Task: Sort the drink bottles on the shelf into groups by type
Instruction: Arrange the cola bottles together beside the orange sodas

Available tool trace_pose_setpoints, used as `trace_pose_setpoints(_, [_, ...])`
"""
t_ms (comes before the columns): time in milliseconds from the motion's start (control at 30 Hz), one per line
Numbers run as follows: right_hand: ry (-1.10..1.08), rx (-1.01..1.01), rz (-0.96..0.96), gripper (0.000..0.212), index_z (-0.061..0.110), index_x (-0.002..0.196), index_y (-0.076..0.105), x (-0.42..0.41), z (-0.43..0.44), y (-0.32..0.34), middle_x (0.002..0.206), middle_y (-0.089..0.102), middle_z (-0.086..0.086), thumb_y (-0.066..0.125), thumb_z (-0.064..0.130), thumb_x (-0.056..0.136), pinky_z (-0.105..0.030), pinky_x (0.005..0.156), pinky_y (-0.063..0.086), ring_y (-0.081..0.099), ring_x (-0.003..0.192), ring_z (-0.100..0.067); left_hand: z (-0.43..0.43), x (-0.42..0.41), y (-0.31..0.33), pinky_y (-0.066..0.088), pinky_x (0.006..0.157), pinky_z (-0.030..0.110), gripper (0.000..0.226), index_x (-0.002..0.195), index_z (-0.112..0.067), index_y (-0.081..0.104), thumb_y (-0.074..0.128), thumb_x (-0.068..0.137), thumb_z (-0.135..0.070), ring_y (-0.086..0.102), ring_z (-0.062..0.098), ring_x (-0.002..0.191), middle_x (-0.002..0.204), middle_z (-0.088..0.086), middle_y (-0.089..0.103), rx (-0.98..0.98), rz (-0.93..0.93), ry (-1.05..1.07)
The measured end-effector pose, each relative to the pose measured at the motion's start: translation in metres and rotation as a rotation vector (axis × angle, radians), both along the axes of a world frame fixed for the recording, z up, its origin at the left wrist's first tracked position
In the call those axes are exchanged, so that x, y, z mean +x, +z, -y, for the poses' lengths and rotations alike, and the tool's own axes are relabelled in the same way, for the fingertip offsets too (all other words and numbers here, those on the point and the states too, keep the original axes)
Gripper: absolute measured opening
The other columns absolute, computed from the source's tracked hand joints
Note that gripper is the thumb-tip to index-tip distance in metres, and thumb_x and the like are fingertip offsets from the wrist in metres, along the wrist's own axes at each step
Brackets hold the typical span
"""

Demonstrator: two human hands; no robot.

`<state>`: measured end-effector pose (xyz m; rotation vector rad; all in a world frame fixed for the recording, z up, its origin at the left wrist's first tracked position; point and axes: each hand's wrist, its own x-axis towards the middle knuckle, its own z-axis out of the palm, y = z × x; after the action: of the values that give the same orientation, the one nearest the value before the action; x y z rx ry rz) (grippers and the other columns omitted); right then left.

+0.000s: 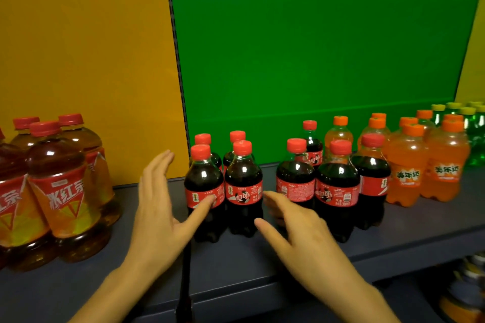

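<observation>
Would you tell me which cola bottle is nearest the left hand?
The leftmost front cola bottle: the thumb of the left hand reaches its red label; others stand farther right.

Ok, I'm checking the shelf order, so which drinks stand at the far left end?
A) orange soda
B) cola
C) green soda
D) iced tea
D: the iced tea bottles stand at the left end, in front of the yellow panel; cola, orange soda and green soda all lie to their right.
</observation>
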<state>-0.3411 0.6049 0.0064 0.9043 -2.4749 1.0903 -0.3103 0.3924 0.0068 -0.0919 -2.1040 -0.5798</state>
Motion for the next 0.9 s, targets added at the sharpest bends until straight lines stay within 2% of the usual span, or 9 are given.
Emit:
trace_pose_setpoints(67, [0.087,-0.060,-0.093,0.034,0.033,0.122,0.052,0.001,-0.024,0.017,0.109,0.063,0.020,0.057,0.036,0.088,-0.023,0.090,0.049,0.058,0.101,0.004,-0.009,0.001,0.019,0.017,0.106,0.005,0.072,0.136,-0.014,0.035,0.055,0.078,-0.051,0.030,0.006,0.129,0.136,-0.008,0.033,-0.110,-0.074,-0.033])
trace_pose_setpoints(167, [0.115,-0.130,-0.248,0.021,0.028,0.102,0.061,-0.013,-0.060,0.036,0.091,0.065,0.020,0.063,0.032,0.081,-0.012,0.075,0.048,0.062,0.086,0.002,-0.036,0.000,0.047,0.030,0.099,0.007,0.054,0.124,-0.012,0.047,0.055,0.080,-0.042,0.043,0.007,0.117,0.124,-0.004,0.047,-0.170,-0.105,-0.132])
trace_pose_setpoints(233, [0.061,-0.122,-0.369,0.028,0.027,0.105,0.057,-0.031,-0.080,0.046,0.096,0.060,0.019,0.062,0.038,0.079,-0.013,0.078,0.045,0.058,0.091,0.001,-0.057,-0.008,0.061,0.039,0.092,0.013,0.054,0.121,-0.015,0.047,0.056,0.078,-0.046,0.049,0.006,0.107,0.116,-0.004,0.052,-0.158,-0.050,-0.193])
trace_pose_setpoints(333, [-0.033,-0.048,-0.416,0.055,0.022,0.120,0.047,-0.059,-0.100,0.049,0.112,0.050,0.013,0.065,0.048,0.076,-0.021,0.089,0.041,0.050,0.106,-0.004,-0.084,-0.029,0.072,0.042,0.092,0.018,0.075,0.127,-0.020,0.041,0.056,0.068,-0.063,0.049,0.001,0.108,0.120,-0.008,0.052,-0.195,0.107,-0.205])
trace_pose_setpoints(467, [0.010,0.098,-0.378,0.078,0.025,0.132,0.033,-0.077,-0.112,0.046,0.118,0.039,0.020,0.062,0.059,0.068,-0.006,0.089,0.025,0.035,0.108,0.009,-0.111,-0.056,0.082,0.040,0.102,0.028,0.100,0.135,-0.022,0.034,0.067,0.055,-0.072,0.043,0.003,0.119,0.134,-0.009,0.046,-0.349,0.246,-0.099])
trace_pose_setpoints(567, [0.051,0.246,-0.355,0.086,0.030,0.135,0.024,-0.081,-0.117,0.054,0.124,0.051,0.015,0.065,0.063,0.066,-0.016,0.085,0.036,0.050,0.113,-0.005,-0.125,-0.066,0.093,0.046,0.091,0.031,0.090,0.126,-0.027,0.039,0.070,0.053,-0.069,0.051,0.007,0.109,0.122,-0.015,0.051,-0.458,0.440,0.002])
trace_pose_setpoints(700, [0.131,0.458,-0.325,0.084,0.030,0.125,0.025,-0.089,-0.118,0.078,0.113,0.059,0.007,0.069,0.063,0.062,-0.035,0.081,0.047,0.059,0.102,-0.020,-0.135,-0.081,0.102,0.041,0.062,0.027,0.080,0.107,-0.021,0.048,0.069,0.049,-0.073,0.052,0.010,0.073,0.081,-0.009,0.055,-0.598,0.634,0.118])
trace_pose_setpoints(833, [0.147,0.609,-0.307,0.079,0.024,0.111,0.028,-0.097,-0.109,0.094,0.079,0.045,0.006,0.075,0.059,0.059,-0.035,0.069,0.039,0.051,0.085,-0.028,-0.136,-0.091,0.109,0.039,0.058,0.030,0.073,0.093,-0.011,0.053,0.079,0.047,-0.061,0.045,0.014,0.063,0.076,0.003,0.057,-0.516,0.691,0.027])
trace_pose_setpoints(900, [0.164,0.645,-0.267,0.078,0.023,0.108,0.028,-0.101,-0.106,0.101,0.073,0.036,0.009,0.079,0.055,0.057,-0.033,0.068,0.034,0.044,0.080,-0.025,-0.133,-0.096,0.113,0.036,0.056,0.025,0.069,0.093,-0.009,0.053,0.083,0.049,-0.054,0.041,0.012,0.061,0.074,0.000,0.052,-0.510,0.747,-0.012])
